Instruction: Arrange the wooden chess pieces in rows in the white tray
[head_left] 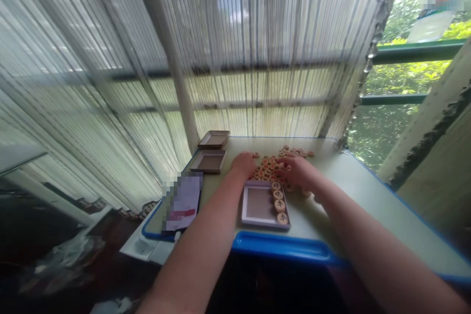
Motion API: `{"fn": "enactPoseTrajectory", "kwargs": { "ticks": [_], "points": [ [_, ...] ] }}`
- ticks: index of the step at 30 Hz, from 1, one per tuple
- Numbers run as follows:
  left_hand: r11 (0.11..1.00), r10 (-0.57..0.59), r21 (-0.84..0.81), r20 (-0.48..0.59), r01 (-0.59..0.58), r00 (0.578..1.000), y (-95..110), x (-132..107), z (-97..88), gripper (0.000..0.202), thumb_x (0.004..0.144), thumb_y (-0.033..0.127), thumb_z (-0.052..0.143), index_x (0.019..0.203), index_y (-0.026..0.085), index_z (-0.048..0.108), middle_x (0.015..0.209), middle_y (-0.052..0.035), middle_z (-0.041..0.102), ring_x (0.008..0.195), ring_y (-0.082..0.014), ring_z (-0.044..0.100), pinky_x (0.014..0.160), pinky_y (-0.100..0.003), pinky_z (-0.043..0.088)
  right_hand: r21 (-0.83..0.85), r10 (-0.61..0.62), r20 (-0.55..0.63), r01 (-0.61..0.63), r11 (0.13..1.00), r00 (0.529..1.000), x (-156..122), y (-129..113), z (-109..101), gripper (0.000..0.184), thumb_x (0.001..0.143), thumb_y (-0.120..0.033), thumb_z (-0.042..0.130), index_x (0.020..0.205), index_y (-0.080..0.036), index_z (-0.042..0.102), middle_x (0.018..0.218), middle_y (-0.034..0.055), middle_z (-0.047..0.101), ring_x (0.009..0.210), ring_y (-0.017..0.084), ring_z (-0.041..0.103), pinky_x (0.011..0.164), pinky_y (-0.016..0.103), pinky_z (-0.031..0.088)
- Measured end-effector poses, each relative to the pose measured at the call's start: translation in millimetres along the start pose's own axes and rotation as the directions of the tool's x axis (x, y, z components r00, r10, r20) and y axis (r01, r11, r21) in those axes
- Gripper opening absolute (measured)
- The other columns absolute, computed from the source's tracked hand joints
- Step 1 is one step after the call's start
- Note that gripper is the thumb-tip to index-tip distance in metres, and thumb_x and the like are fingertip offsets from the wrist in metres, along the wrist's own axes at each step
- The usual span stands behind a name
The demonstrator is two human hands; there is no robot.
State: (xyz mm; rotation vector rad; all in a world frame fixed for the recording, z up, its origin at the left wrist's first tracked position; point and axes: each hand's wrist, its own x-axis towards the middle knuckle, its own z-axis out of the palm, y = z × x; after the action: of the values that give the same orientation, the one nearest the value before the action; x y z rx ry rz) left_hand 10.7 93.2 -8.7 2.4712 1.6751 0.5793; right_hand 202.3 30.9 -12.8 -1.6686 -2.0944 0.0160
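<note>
While both bare forearms slant inward from the bottom of the frame, the left hand [243, 164] and right hand [299, 170] flank a loose pile of round, marked wooden pieces [268, 167] just right of centre. The left hand is palm down at the pile's left side; the right reaches over its right side, fingers bent and somewhat apart. Whether either hand's fingers grasp a piece, I cannot tell.

Just below the pile, a shallow box [258, 204] holds a column of four pieces [279, 204] along its right wall; the rest of its floor is bare. Below that, a blue trough [281, 247] lines the near edge of the pale table [375, 201], which has open surface toward the right. At the table's left are two more shallow trays [208, 161] and a flat device [185, 201], partly pixelated.

The left fingertips are mostly hidden, the right hand and forearm cover some pieces, and most markings in the pile are too small to read.
</note>
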Motion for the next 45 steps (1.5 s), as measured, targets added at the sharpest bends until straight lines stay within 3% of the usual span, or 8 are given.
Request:
{"fn": "enactPoseTrajectory", "kwargs": {
  "ticks": [7, 12, 16, 22, 27, 35, 41, 45],
  "points": [
    [0.998, -0.016, -0.063, -0.081, 0.011, 0.997, 12.6, -10.3, -12.9, 0.027, 0.082, 0.021, 0.045, 0.096, 0.015, 0.067, 0.104, -0.0126, 0.064, 0.097, -0.0220, 0.059, 0.086, -0.032, 0.044, 0.108, -0.087, -0.113, 0.099, 0.989, 0.990, 0.5, 15.4, 4.5, 0.027, 0.078, -0.033, 0.051, 0.092, -0.020, 0.070, 0.090, 0.0071, 0.066, 0.075, 0.018, 0.058, 0.069, 0.029, 0.045],
    [0.993, 0.016, -0.115, 0.041, -0.012, 0.999, 25.6, -23.4, -31.4, 0.025, 0.078, 0.022, 0.051, 0.096, 0.018, 0.067, 0.100, -0.0093, 0.067, 0.091, -0.0221, 0.061, 0.081, -0.032, 0.047, 0.105, -0.057, -0.176, 0.076, 0.992, 0.983, -0.2, 25.2, 3.7, 0.031, 0.076, -0.036, 0.053, 0.096, -0.019, 0.070, 0.089, 0.0070, 0.065, 0.084, 0.020, 0.058, 0.076, 0.032, 0.045],
    [0.977, 0.057, -0.195, -0.169, -0.090, 0.984, 19.0, -40.4, -25.5, 0.024, 0.079, 0.017, 0.047, 0.092, 0.018, 0.068, 0.097, -0.0061, 0.068, 0.091, -0.0180, 0.060, 0.082, -0.028, 0.046, 0.014, -0.127, -0.152, 0.131, 0.991, 0.980, -3.3, 16.0, 5.5, 0.032, 0.075, -0.041, 0.057, 0.099, -0.023, 0.069, 0.102, 0.0082, 0.064, 0.101, 0.026, 0.053, 0.090, 0.040, 0.038],
    [0.960, -0.122, -0.281, -0.433, -0.005, 0.893, -2.3, -51.7, -11.5, 0.023, 0.081, 0.017, 0.044, 0.088, 0.014, 0.066, 0.087, -0.0063, 0.068, 0.078, -0.0145, 0.060, 0.076, -0.025, 0.047, -0.010, -0.269, -0.016, 0.269, 0.963, 0.963, -4.6, 3.8, 6.1, 0.027, 0.083, -0.032, 0.049, 0.095, -0.023, 0.071, 0.102, 0.0065, 0.067, 0.099, 0.023, 0.056, 0.092, 0.040, 0.037],
    [0.964, -0.009, -0.249, -0.382, -0.093, 0.924, 3.3, -50.7, -6.3, 0.021, 0.081, 0.017, 0.045, 0.086, 0.017, 0.066, 0.088, -0.0046, 0.068, 0.080, -0.0150, 0.060, 0.077, -0.025, 0.047, -0.034, -0.119, -0.050, 0.117, 0.993, 0.992, -4.4, 3.6, 5.2, 0.032, 0.080, -0.033, 0.053, 0.107, -0.023, 0.066, 0.103, 0.0063, 0.067, 0.101, 0.027, 0.053, 0.084, 0.039, 0.044],
    [0.964, -0.010, -0.251, -0.353, -0.084, 0.936, 1.6, -53.5, -3.2, 0.020, 0.079, 0.016, 0.047, 0.083, 0.018, 0.066, 0.086, -0.0042, 0.068, 0.077, -0.0152, 0.060, 0.074, -0.025, 0.048, 0.001, -0.142, -0.009, 0.142, 0.990, 0.990, -4.4, -7.3, 5.3, 0.022, 0.076, -0.032, 0.059, 0.093, -0.022, 0.069, 0.095, 0.0046, 0.068, 0.093, 0.024, 0.056, 0.082, 0.036, 0.045],
    [0.968, 0.005, -0.234, -0.326, -0.086, 0.945, 2.8, -54.3, -2.5, 0.021, 0.079, 0.017, 0.046, 0.082, 0.018, 0.067, 0.083, -0.0040, 0.068, 0.075, -0.0154, 0.060, 0.073, -0.025, 0.048, 0.020, -0.077, -0.034, 0.078, 0.997, 0.996, -4.3, -5.2, 3.0, 0.041, 0.075, -0.035, 0.059, 0.113, -0.020, 0.060, 0.110, 0.0079, 0.063, 0.103, 0.025, 0.054, 0.089, 0.039, 0.043],
    [0.968, 0.013, -0.232, -0.346, -0.100, 0.938, 3.6, -52.9, -1.8, 0.020, 0.079, 0.018, 0.047, 0.081, 0.018, 0.067, 0.082, -0.0040, 0.068, 0.074, -0.0152, 0.060, 0.072, -0.025, 0.048, 0.015, -0.094, -0.003, 0.094, 0.995, 0.996, -4.4, -6.4, 3.7, 0.031, 0.078, -0.035, 0.055, 0.104, -0.022, 0.065, 0.101, 0.0058, 0.066, 0.103, 0.025, 0.053, 0.087, 0.037, 0.044]
  ]
}}
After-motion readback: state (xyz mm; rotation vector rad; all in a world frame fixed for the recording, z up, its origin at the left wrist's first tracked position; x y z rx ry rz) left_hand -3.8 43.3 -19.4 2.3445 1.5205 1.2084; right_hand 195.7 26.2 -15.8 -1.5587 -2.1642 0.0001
